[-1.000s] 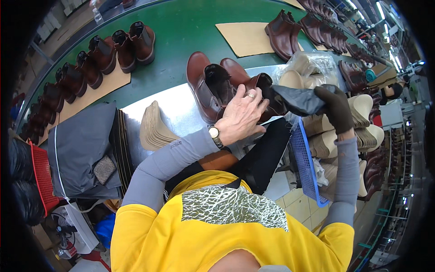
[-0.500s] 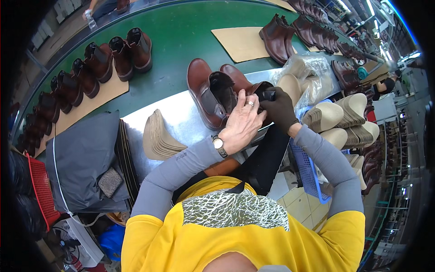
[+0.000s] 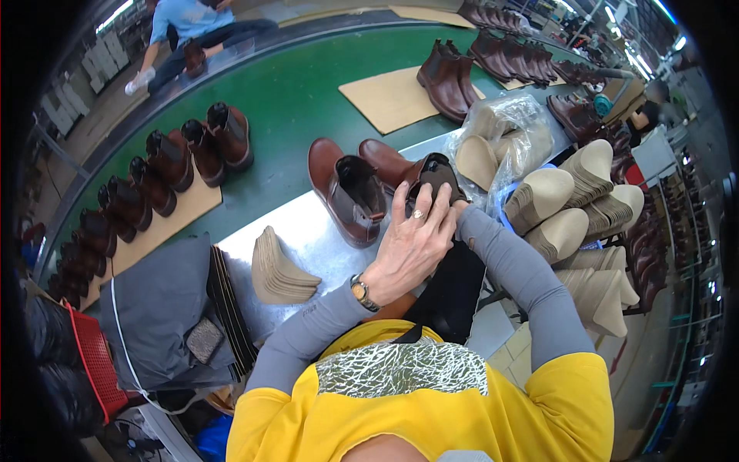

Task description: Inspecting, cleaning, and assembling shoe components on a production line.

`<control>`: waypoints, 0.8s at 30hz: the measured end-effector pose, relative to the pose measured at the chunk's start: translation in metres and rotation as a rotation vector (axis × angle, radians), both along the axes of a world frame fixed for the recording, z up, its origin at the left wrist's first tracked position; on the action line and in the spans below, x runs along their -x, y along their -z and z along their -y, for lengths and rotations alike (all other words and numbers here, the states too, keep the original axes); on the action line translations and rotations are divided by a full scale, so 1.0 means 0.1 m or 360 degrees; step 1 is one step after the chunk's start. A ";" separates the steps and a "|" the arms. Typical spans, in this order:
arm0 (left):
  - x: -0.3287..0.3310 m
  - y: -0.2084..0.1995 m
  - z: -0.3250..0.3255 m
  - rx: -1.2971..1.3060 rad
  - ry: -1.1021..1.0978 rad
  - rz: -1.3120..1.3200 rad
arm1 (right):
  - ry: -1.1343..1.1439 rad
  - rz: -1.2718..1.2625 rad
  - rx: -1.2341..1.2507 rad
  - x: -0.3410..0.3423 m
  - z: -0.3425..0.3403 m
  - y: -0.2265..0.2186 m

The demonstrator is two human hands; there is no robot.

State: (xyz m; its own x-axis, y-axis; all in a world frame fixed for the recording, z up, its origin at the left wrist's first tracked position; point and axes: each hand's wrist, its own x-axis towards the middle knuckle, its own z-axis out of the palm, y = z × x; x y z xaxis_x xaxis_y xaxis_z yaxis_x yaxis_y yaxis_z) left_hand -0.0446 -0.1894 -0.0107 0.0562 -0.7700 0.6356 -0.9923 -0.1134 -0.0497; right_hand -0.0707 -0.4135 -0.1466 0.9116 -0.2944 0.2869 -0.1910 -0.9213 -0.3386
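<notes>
A pair of reddish-brown ankle boots stands on the metal table top in front of me, toes pointing away. The left boot (image 3: 332, 185) stands free, its dark opening facing up. My left hand (image 3: 412, 245), bare with a ring and a wristwatch, grips the shaft of the right boot (image 3: 382, 159), its fingers bent over the near side. My right hand (image 3: 442, 179), in a dark glove, is at that boot's opening; its fingers are hidden. A stack of beige insoles (image 3: 279, 269) rests left of the boots.
Finished boots (image 3: 171, 160) line cardboard on the green belt (image 3: 292, 85), with another pair (image 3: 446, 81) at far right. A clear plastic bag (image 3: 519, 131) holds beige pieces; stacked insoles (image 3: 539, 196) stand nearby. Dark sheeting (image 3: 165, 308) lies at left. Another person (image 3: 185, 23) sits beyond the belt.
The gloved right hand has moved down and in against the boot's opening. My left hand has shifted slightly lower over the shaft. The view has tilted, showing more of the other person.
</notes>
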 end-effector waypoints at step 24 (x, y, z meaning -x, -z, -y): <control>-0.64 -1.00 -0.52 0.1198 0.2026 -0.1578 | -0.1094 0.0776 -0.1081 0.76 -1.58 -1.75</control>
